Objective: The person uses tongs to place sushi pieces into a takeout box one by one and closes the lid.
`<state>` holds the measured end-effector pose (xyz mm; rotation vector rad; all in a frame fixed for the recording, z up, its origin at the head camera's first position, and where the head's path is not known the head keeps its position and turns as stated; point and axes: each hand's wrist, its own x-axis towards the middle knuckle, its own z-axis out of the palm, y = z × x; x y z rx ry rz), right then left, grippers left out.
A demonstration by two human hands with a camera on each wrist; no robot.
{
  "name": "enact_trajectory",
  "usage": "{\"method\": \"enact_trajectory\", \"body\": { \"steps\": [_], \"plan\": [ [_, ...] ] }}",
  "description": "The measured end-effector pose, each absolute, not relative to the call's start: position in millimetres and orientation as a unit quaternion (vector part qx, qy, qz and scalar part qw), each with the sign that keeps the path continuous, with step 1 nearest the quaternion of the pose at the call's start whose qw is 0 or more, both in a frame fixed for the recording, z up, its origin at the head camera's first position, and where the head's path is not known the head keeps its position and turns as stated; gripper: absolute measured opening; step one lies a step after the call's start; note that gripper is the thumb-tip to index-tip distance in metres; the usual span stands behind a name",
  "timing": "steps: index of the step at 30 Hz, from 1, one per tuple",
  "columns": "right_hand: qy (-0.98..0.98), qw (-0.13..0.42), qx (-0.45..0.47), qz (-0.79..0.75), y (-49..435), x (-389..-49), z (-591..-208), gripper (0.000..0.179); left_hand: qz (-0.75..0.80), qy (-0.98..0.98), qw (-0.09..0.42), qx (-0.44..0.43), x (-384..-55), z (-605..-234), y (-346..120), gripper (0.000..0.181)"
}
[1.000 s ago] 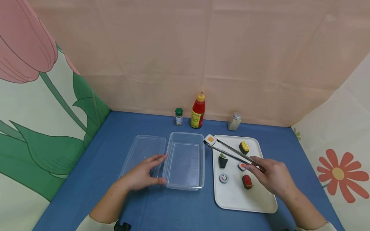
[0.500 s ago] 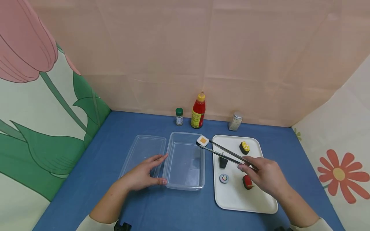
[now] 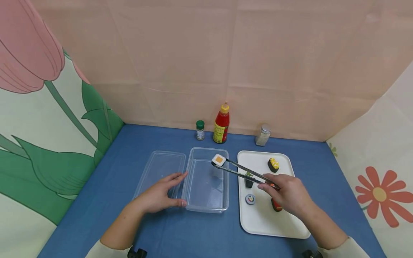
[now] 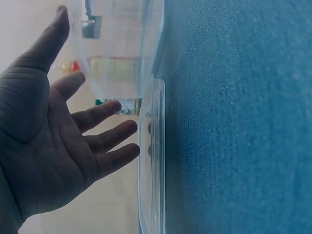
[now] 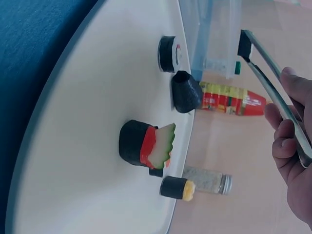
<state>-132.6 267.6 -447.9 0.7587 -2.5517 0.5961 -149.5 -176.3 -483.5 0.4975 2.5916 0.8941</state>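
Note:
My right hand [image 3: 288, 193] grips a pair of metal tongs [image 3: 248, 173], thumb on one arm and fingers on the other. Their tips pinch a white sushi roll with an orange square centre [image 3: 218, 159], which overlaps the far right part of a clear plastic container [image 3: 206, 190] in the head view. In the right wrist view the roll's dark side [image 5: 244, 46] shows between the tips. My left hand [image 3: 159, 195] has its fingers spread, fingertips and thumb right at the container's left rim. Beneath that hand lies a clear flat lid [image 3: 166, 163].
A white tray [image 3: 267, 225] at right bears several sushi pieces: a corn-topped one [image 3: 273, 165], a dark cone [image 3: 249, 182], a round roll [image 3: 250, 199] and a red-topped one [image 5: 141, 144]. Behind stand a green-capped jar [image 3: 200, 130], a red sauce bottle [image 3: 221, 123] and a shaker [image 3: 262, 135].
My right hand has moved left, carrying the sushi roll in the tongs from the tray's far left corner to over the container. The left hand has stayed in place.

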Motion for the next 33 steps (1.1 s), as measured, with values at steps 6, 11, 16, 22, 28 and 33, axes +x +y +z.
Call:
{"method": "enact_trajectory", "body": {
  "steps": [6, 11, 16, 22, 28, 33],
  "plan": [
    [-0.917, 0.186, 0.279, 0.216, 261, -137, -448, 0.033, 0.315, 0.916, 0.175, 0.176, -150, -483, -177, 0.100],
    [-0.911, 0.185, 0.297, 0.220, 255, -140, -449, 0.032, 0.313, 0.916, 0.178, 0.175, -147, -483, -178, 0.101],
    [-0.906, 0.187, 0.311, 0.218, 250, -144, -451, 0.036, 0.319, 0.914, 0.176, 0.181, -147, -483, -179, 0.101],
    [-0.897, 0.191, 0.332, 0.219, 244, -151, -453, 0.037, 0.318, 0.913, 0.176, 0.184, -149, -482, -179, 0.101],
    [-0.899, 0.170, 0.340, 0.216, 240, -159, -451, 0.033, 0.315, 0.914, 0.175, 0.186, -150, -481, -177, 0.101],
    [-0.913, 0.132, 0.322, 0.214, 236, -163, -451, 0.030, 0.316, 0.914, 0.177, 0.183, -150, -480, -175, 0.099]
  ]
}}
